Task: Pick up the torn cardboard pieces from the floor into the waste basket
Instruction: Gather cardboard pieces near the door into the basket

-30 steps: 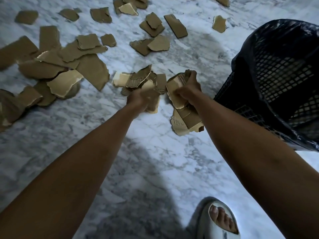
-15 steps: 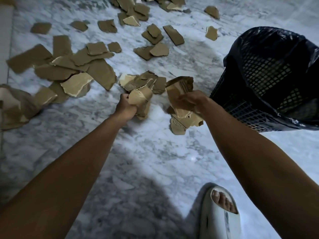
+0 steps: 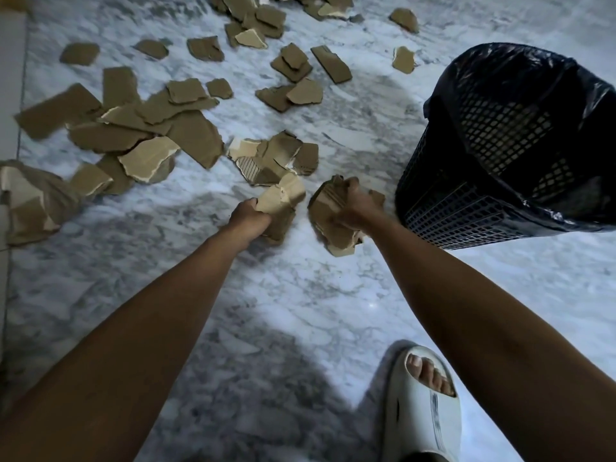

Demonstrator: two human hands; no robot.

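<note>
Torn cardboard pieces, mesh waste basket

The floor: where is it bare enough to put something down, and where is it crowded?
Bare marble floor lies between the two forearms, from the hands back to the white slipper, and right of it below the waste basket. Crowded: the cardboard pieces at the left and beyond the left hand and right hand.
</note>
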